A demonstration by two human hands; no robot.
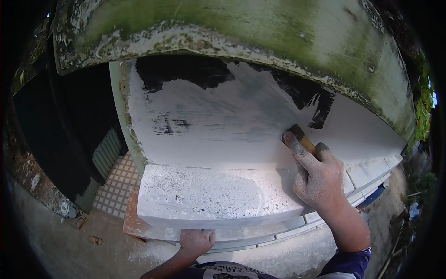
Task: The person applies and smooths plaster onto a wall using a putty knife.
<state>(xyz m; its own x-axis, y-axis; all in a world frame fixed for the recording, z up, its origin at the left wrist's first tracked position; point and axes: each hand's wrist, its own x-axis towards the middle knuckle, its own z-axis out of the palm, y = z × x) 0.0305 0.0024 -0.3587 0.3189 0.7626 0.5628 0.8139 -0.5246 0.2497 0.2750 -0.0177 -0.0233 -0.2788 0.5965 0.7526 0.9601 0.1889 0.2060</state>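
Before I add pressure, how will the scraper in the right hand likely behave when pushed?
The scraper is probably light, since the right hand holds it alone. It seems fairly stiff, showing no obvious bend. It may slip a little, as the fingers look dusty.

Right hand (320,173) with scraper (304,140) against black-patched white wall (209,109).
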